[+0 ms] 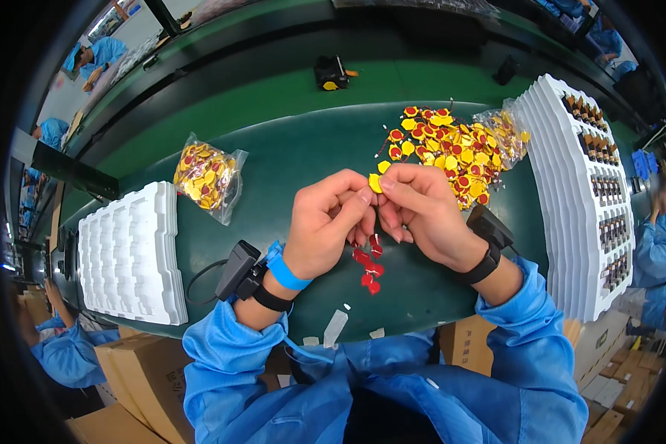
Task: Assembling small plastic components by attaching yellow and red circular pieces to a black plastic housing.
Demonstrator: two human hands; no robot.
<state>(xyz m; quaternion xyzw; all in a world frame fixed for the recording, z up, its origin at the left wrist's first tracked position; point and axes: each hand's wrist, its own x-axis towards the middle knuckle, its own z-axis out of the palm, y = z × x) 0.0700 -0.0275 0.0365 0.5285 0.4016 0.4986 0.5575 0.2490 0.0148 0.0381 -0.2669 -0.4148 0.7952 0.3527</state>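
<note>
Above the middle of the table, my left hand (327, 218) and my right hand (428, 214) meet, fingertips almost touching. Between them is a small flat yellow piece (375, 183), pinched by thumbs and forefingers of both hands. The curled lower fingers hide whatever else they may hold. Several small red pieces (370, 272) lie on the tabletop just below my fingers. Beyond my right hand spreads a heap of yellow and red pieces (459, 152), some with thin dark wires. A blue band (287, 272) circles my left wrist.
A clear bag of similar pieces (206, 181) lies left; another bag (507, 133) adjoins the heap. White moulded trays (129, 255) stack at left. At right, a taller tray stack (551, 192) carries rows of small parts. Tape scraps (336, 327) lie near the front edge.
</note>
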